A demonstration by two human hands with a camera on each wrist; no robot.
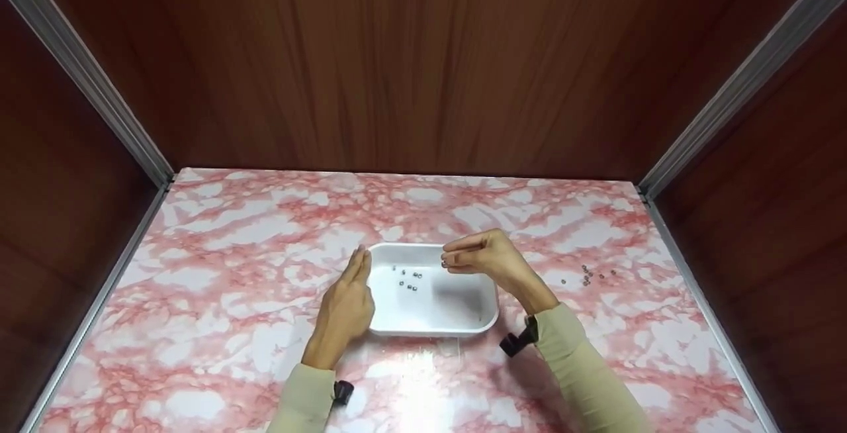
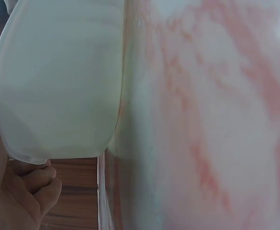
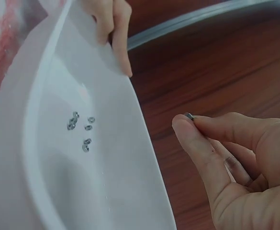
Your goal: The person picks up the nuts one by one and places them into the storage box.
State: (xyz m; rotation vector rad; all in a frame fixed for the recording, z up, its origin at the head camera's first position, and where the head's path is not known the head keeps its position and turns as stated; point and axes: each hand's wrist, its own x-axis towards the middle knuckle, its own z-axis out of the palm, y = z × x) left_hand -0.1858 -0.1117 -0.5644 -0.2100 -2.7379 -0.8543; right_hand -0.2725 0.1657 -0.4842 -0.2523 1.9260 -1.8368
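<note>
A red-and-white marbled table (image 1: pixel 198 327) fills the lower part of the head view. A white tray (image 1: pixel 423 317) lies at its centre. Along the tray's left edge rests the left hand (image 1: pixel 346 307), fingers extended against it. The right hand (image 1: pixel 488 261) hovers over the tray's upper right, thumb and finger pinching. Loose rings (image 1: pixel 587 276) dot the table at right, beyond that hand; tray rings (image 1: pixel 415 275) sit left of its fingertips. Smallest, one metal ring (image 3: pixel 189 116) is gripped at those fingertips.
</note>
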